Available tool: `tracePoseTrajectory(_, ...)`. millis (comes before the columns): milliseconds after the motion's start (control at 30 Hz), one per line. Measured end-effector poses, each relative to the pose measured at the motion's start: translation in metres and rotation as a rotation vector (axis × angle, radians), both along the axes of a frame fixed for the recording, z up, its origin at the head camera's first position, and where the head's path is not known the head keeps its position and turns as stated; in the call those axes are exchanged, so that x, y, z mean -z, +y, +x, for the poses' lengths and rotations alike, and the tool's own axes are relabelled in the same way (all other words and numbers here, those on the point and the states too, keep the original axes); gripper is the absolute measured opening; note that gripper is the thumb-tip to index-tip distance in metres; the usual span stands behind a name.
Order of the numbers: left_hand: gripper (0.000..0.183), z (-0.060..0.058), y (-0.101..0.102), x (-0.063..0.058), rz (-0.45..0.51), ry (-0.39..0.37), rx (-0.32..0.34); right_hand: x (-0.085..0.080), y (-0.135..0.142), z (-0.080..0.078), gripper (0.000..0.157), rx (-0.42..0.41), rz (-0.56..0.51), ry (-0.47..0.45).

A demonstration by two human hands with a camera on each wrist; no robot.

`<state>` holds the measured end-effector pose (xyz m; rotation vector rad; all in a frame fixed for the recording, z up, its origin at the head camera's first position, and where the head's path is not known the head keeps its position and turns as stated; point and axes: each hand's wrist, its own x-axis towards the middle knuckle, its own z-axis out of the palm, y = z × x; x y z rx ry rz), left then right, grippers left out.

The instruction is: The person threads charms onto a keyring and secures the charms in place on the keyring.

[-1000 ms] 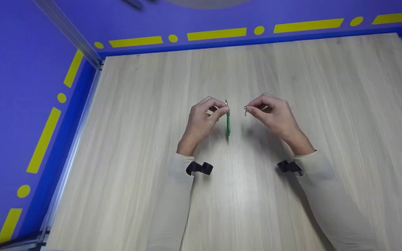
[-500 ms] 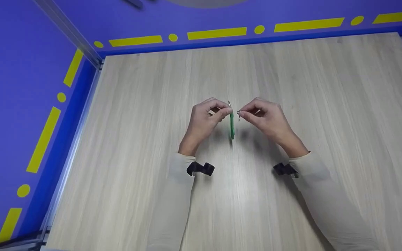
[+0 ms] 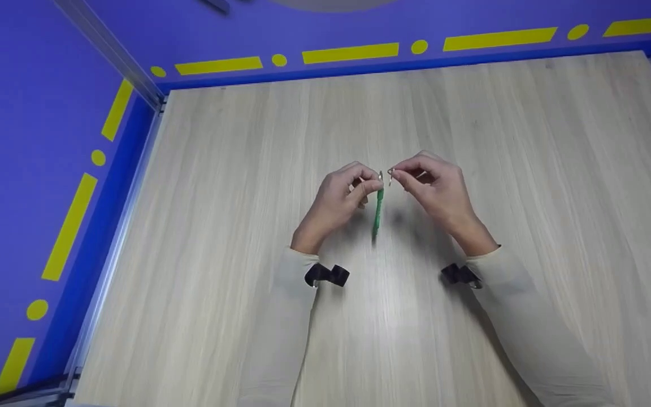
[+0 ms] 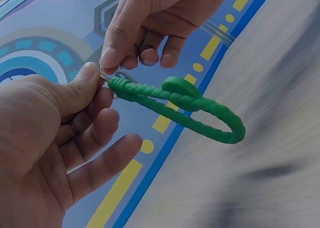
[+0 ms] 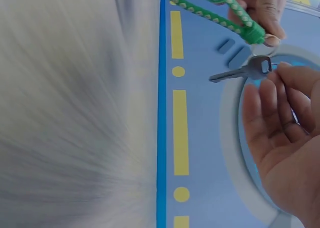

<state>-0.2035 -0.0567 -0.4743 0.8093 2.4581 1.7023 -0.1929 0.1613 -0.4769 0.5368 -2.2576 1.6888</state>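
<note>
In the head view my left hand [image 3: 339, 195] pinches a green braided loop keychain [image 3: 378, 209] at its metal ring end, and the strap hangs below. The left wrist view shows the braided loop [image 4: 220, 106] reaching away from the thumb, with a round green tag on one strand. My right hand [image 3: 441, 189] pinches a metal key [image 5: 245, 70] by its bow, the blade pointing away from the palm. The thin split ring [image 5: 265, 46] on the keychain sits right beside the key's bow in the right wrist view. Both hands are raised over the table, fingertips close together.
Beneath the hands lies a light wood-grain table [image 3: 235, 169]. Blue panels [image 3: 20, 141] with yellow dashes and dots stand along its left and back edges. Metal profile rails [image 3: 116, 243] run by the left edge. Black wrist straps [image 3: 325, 275] sit on both sleeves.
Both hands have come closer together: the left moved slightly right with the keychain, the right moved left with the key. The gap between keychain ring and key has narrowed.
</note>
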Motion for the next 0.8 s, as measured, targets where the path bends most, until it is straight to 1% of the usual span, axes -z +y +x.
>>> tracePoseTrajectory(100, 0.015, 0.0007, 0.0009, -0.0014, -0.039, 0.019, 0.028, 0.0009, -0.0009, -0.0002, 0.006, 0.013, 0.012, 0.043)
tracePoseTrajectory(167, 0.015, 0.0009, 0.0012, -0.0022, -0.069, 0.036, 0.040, 0.0016, -0.0012, -0.0003, 0.006, 0.007, 0.021, 0.059)
tracePoseTrajectory(400, 0.016, 0.0002, 0.0004, -0.0032, -0.162, 0.098, 0.075, 0.0024, 0.0014, 0.0004, 0.007, -0.086, 0.068, 0.071)
tracePoseTrajectory(500, 0.017, 0.0007, -0.0015, -0.0043, -0.196, 0.094, 0.097, 0.0038, 0.0026, -0.0005, 0.009, -0.124, 0.083, 0.101)
tracePoseTrajectory(567, 0.017, 0.0018, -0.0024, -0.0053, -0.206, 0.079, 0.109, 0.0049, 0.0030, -0.0011, 0.010, -0.142, 0.087, 0.132)
tracePoseTrajectory(667, 0.016, 0.0030, -0.0027, -0.0053, -0.195, 0.062, 0.116, 0.0065, 0.0035, -0.0023, 0.012, -0.156, 0.106, 0.178)
tracePoseTrajectory(800, 0.016, 0.0036, 0.0002, -0.0035, -0.148, 0.073, 0.125, 0.0073, 0.0047, -0.0045, 0.012, -0.137, 0.122, 0.228)
